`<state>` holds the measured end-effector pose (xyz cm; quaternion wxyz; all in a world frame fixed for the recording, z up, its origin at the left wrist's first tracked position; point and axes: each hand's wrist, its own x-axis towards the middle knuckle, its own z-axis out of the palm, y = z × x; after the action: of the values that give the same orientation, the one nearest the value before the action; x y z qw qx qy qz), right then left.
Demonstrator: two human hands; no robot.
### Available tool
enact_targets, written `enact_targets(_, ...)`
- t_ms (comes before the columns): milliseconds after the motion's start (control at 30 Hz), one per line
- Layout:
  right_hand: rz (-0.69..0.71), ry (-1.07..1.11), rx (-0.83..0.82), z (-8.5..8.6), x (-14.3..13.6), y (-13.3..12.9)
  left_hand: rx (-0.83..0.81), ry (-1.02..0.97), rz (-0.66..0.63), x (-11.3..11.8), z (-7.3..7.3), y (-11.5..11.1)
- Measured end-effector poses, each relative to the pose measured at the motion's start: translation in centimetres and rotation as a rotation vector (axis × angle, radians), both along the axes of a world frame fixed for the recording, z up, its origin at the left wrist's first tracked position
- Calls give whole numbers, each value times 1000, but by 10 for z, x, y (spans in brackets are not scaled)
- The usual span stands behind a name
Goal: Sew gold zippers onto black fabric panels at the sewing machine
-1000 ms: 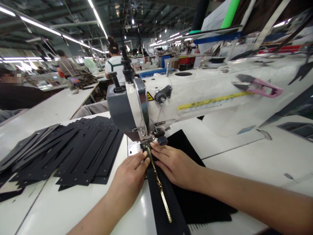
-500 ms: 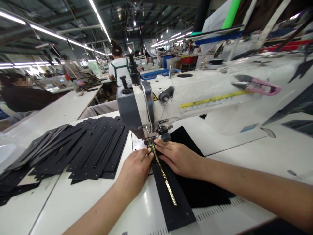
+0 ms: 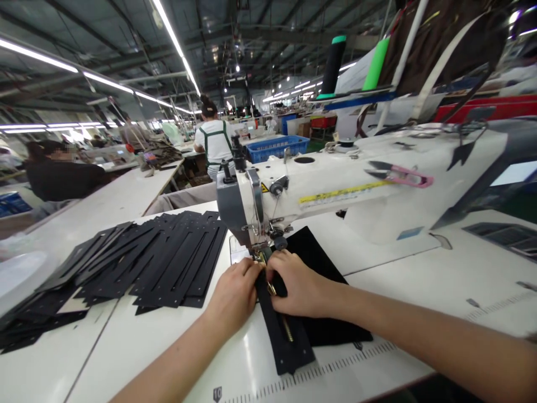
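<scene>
Under the presser foot of a white sewing machine (image 3: 325, 179) lies a narrow black panel (image 3: 291, 358) with a gold-toothed zipper (image 3: 287, 329) in its slot. My left hand (image 3: 235, 288) presses its closed fingertips on the panel's left edge, just in front of the foot. On the other side my right hand (image 3: 300, 285) is closed, thumb and fingers curled about the zipper and the panel's right part; its exact grip is partly hidden. A larger black fabric piece (image 3: 325, 263) lies beneath my right hand and beside the panel.
Many slotted black panels (image 3: 180, 260) are fanned out on the table (image 3: 138, 358) at left, near a whitish translucent container (image 3: 20, 274). Pink-handled thread snips (image 3: 406, 174) rest on the machine arm. A blue crate (image 3: 277, 146) and a person in a white shirt (image 3: 216, 140) are beyond.
My right hand has gone from flat fingers to a curled grip over the zipper. The panel has moved forward under the foot. The camera view has shifted, showing more ceiling.
</scene>
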<state>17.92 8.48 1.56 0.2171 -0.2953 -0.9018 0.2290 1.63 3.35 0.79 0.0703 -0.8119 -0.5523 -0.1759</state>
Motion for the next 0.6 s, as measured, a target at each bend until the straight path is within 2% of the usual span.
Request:
enact_targets(133,-51,18,-54,-3,1,-11,13,-2,-2,5,-1,-13)
enact_targets(200,-24,49,85,-6,11,-23,45,0,3,10,-4,-24)
enact_targets(300,62,80,421,-15,27,-43,111,0,-16,17,-9,-36)
enact_targets(400,69,132,617,-30,38,-57,143,-1,-44,18,-12,-41)
enact_targets(500,33,179,711,-43,39,-63,142,3,-45,18,-10,-41)
enact_targets(600,-9,188,680,-50,36,-66,141,1,-49,18,-8,-40)
